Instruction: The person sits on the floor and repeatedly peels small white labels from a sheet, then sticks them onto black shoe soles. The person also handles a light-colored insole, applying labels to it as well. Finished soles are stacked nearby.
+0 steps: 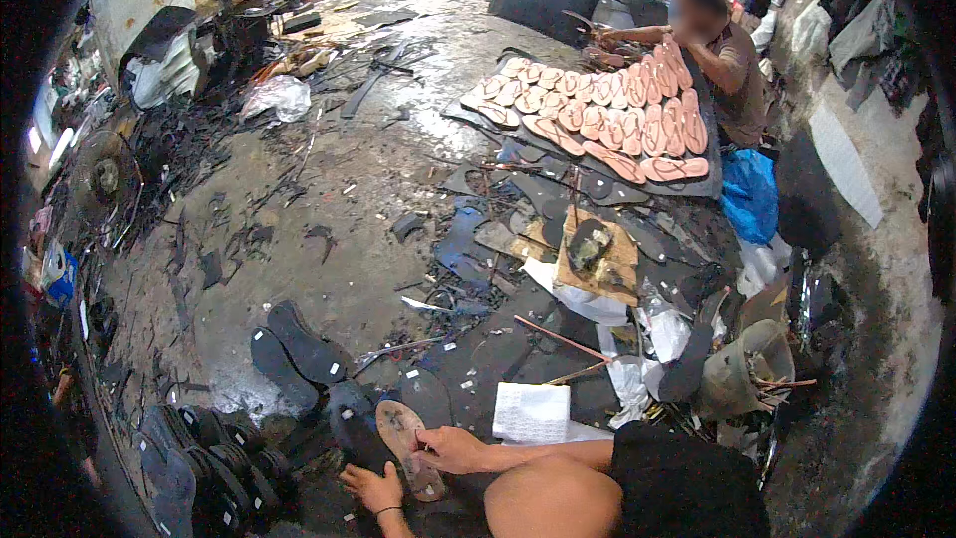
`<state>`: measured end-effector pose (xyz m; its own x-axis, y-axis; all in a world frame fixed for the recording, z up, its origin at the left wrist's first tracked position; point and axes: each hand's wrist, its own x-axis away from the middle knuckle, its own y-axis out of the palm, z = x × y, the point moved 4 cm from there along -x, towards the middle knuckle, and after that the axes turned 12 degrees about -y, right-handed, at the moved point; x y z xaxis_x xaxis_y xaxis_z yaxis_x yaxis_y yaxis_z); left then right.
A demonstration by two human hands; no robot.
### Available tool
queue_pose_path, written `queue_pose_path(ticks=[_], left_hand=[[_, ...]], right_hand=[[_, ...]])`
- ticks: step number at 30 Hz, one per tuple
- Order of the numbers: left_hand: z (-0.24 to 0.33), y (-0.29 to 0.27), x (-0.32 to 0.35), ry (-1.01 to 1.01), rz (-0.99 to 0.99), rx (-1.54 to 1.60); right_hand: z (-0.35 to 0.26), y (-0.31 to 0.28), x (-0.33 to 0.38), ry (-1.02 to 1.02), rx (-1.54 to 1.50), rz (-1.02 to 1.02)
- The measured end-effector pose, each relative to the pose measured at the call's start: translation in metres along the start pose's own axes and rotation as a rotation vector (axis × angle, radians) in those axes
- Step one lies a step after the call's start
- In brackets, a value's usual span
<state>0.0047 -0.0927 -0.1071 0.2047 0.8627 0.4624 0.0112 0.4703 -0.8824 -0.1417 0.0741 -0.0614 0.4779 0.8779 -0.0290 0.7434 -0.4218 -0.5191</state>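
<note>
Near the lower edge, a tan, worn-looking shoe sole (397, 422) lies at a slant between my hands. The curled fingers of my right hand (453, 450) are closed at its middle, on the right edge. My left hand (374, 489) is just left of the sole's lower end, fingers spread and nothing visible in them. Dark soles (354, 418) lie directly beyond my left hand. A further pair of black soles (304, 347) rests on the floor farther off. At the lower left stands a pile of black soles (214, 468) with small white labels.
White printed sheets (531, 412) lie right of my right hand. Beyond are a cardboard piece (600, 264) with a dark container on it, and a grey bucket (749, 369). A person (722, 60) sits behind rows of pink sandals (617, 115). Black scraps (239, 234) litter the floor.
</note>
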Motion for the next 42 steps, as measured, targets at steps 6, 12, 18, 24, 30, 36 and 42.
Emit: queue_pose_path(ticks=[6, 12, 18, 24, 30, 36, 42], left_hand=[[-0.016, 0.024, -0.013, -0.126, -0.124, 0.298], [-0.024, -0.072, 0.092, 0.384, 0.247, 0.818], [-0.103, -0.039, 0.079, 0.091, 0.145, -0.285], [-0.095, -0.049, 0.081, 0.465, 0.102, -0.032], [-0.028, -0.222, 0.130, 0.643, 0.114, 0.308], [-0.095, -0.329, 0.079, 0.250, 0.888, 0.414], [-0.099, -0.321, 0.045, 0.208, 0.801, 0.169]], right_hand=[[-0.029, -0.044, 0.009, 0.010, 0.006, 0.100], [-0.037, -0.056, 0.004, -0.080, -0.025, 0.231], [-0.054, -0.061, -0.012, -0.178, -0.116, 0.073], [-0.097, -0.061, -0.039, -0.661, 0.184, -0.123], [-0.098, -0.111, -0.065, -0.124, -0.200, -0.298], [-0.210, -0.097, -0.247, -0.010, -0.805, 0.072], [-0.273, 0.059, -0.374, -0.304, -0.540, -0.018]])
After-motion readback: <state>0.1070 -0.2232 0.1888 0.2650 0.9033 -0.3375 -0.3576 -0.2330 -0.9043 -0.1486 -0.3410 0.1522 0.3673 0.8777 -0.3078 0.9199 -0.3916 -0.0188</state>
